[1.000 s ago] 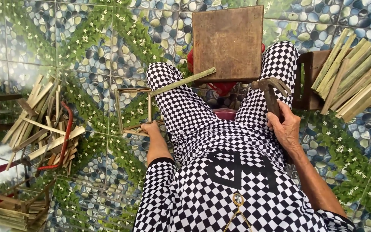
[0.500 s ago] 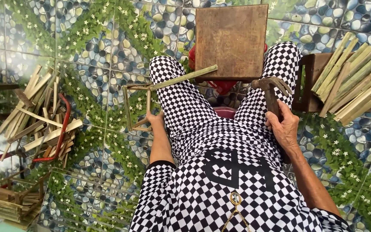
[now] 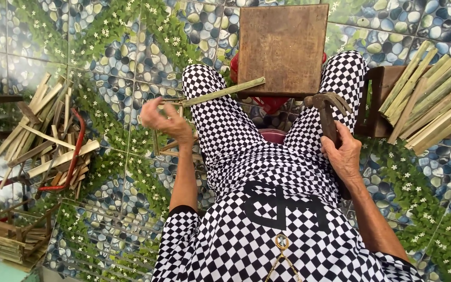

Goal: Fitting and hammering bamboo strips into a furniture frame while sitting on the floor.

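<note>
I sit in black-and-white checkered clothes over a pebble-patterned tile floor. My left hand [image 3: 165, 121] is lifted beside my left knee, fingers curled, right over a small frame of thin bamboo sticks [image 3: 156, 142]. Its grip is blurred. A green bamboo strip [image 3: 225, 92] lies across my left knee, reaching the brown wooden block [image 3: 283, 47] that stands between my knees. My right hand [image 3: 343, 156] rests on my right thigh, closed around the handle of a claw hammer [image 3: 325, 104] whose head points towards the block.
A loose pile of cut bamboo strips [image 3: 37, 136] with a red curved rod [image 3: 76, 149] lies to the left. A bundle of bamboo sticks [image 3: 429, 102] rests on a wooden stand at the right. Finished bamboo frames [image 3: 9, 240] are stacked at the lower left.
My left hand has risen from the lower end of the bamboo frame to its upper part beside my knee. The right hand and hammer have stayed in place.
</note>
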